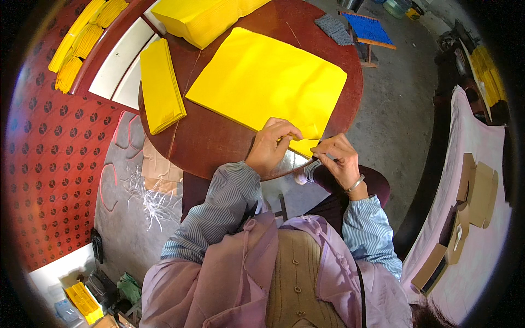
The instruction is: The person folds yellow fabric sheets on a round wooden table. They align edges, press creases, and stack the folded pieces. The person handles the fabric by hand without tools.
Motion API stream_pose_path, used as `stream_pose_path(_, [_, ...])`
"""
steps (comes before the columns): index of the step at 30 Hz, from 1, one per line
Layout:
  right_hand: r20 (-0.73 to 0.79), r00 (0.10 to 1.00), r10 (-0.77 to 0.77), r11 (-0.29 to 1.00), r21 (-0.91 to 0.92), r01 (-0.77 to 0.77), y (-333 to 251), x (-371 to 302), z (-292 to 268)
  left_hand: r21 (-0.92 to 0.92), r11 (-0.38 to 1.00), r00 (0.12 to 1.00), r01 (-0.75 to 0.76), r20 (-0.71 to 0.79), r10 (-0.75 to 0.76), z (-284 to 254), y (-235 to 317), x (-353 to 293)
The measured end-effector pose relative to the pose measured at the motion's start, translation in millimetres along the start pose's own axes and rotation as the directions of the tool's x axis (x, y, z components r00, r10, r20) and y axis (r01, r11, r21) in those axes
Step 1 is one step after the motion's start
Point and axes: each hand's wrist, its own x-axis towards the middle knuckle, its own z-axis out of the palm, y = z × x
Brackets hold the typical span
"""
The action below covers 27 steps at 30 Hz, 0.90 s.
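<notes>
Head view: the right hand (338,158) pinches the near corner of a stack of yellow paper (268,82) lying flat on the round brown table (202,147). The left hand (272,143) curls beside that corner, thumb close to finger; I cannot tell if it grips. Each sheet looks light, bendy and easy to crease or tear, so hold corners softly. Farther off sits a thick yellow block (202,27)
</notes>
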Motion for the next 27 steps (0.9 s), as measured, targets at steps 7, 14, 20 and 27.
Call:
stream_pose_path(7, [0.039,0.998,-0.044,0.999,0.016,0.043,-1.0,6.5,-1.5,0.003,1.000,1.000,0.011,0.001,-0.011,-0.8,0.8,-0.6])
stream_pose_path(14, [0.048,0.999,-0.018,1.000,0.015,0.017,-0.7,7.8,-0.4,0.016,1.000,1.000,0.000,0.025,-0.001,-2.7,-1.4,0.3])
stream_pose_path(20, [0.027,0.986,0.162,0.972,0.170,-0.164,5.0,9.5,5.4,-0.024,0.999,1.000,0.028,-0.001,-0.028,-0.7,1.3,-0.6])
stream_pose_path(27, [0.084,0.942,0.326,0.882,0.330,-0.335,8.6,11.7,8.7,-0.044,0.998,0.999,0.039,0.020,-0.038,-5.3,5.4,-0.8])
